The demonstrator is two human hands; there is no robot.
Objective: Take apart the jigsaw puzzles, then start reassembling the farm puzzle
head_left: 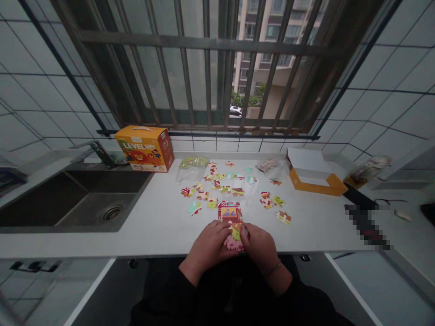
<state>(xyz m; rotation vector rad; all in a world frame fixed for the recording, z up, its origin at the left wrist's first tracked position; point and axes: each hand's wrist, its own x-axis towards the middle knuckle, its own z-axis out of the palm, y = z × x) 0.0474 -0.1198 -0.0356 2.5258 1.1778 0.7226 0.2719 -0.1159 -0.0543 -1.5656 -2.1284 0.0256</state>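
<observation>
Near the counter's front edge, my left hand [211, 240] and my right hand [261, 245] are closed on joined jigsaw puzzle pieces [234, 243], pink at the bottom and yellow-green above. Fingers of both hands cover part of them. Just beyond my fingertips lies a red barn-like section of puzzle [230, 212]; whether it is joined to the held pieces, I cannot tell. Several loose puzzle pieces [212, 203] are scattered ahead and to the left. A few more, including a brown and cream puzzle piece [283, 217], lie to the right.
An orange box [144, 149] stands at the back left beside the sink [136, 210]. Plastic bags with contents, one greenish [193, 164] and one brownish [270, 165], lie at the back. An open white and orange box [317, 183] sits at the right, near a clear jar [370, 171].
</observation>
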